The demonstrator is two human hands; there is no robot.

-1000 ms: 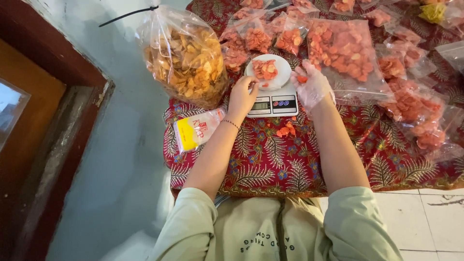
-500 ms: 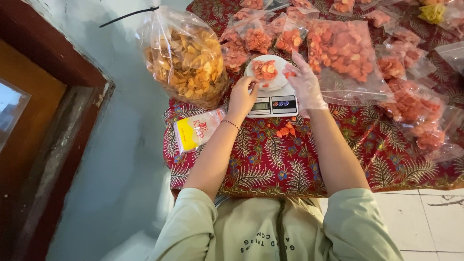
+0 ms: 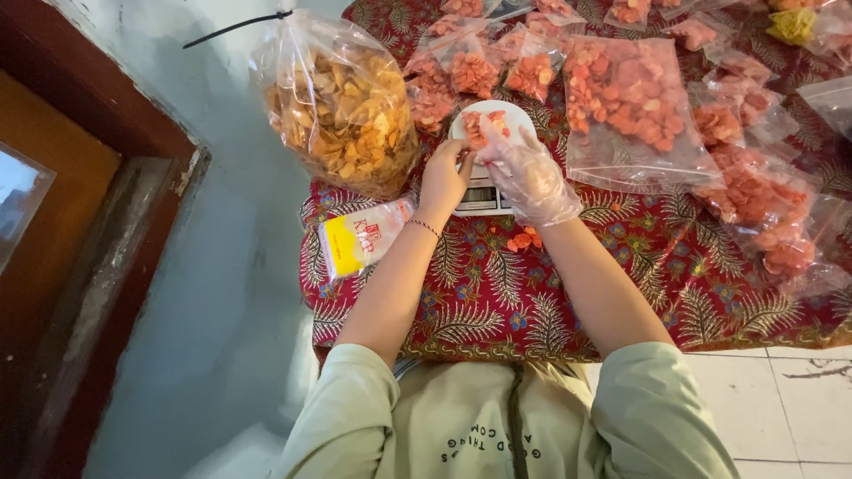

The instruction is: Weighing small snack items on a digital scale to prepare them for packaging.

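A: Why are both hands crowded over the white bowl (image 3: 491, 124)?

B: It sits on the small scale (image 3: 479, 197), so the portion is weighed there. The left hand (image 3: 444, 177) is bare and curls its fingers against the bowl's near rim, seemingly to steady it. The right hand (image 3: 530, 180) wears a thin clear glove and hovers just over the bowl's right side, fingers loosely spread and clamped on nothing I can make out.

A: What's in the bowl?

B: A few orange-red chips. Right of the bowl lies a large clear bag (image 3: 635, 111) of the same chips, with smaller filled bags (image 3: 473, 71) behind it. Left of the bowl stands a big bag of yellow-brown chips (image 3: 342, 111).

A: Anything nearer?

B: Some stray chips (image 3: 522, 240) on the red patterned cloth (image 3: 497, 293), just nearer than the scale.
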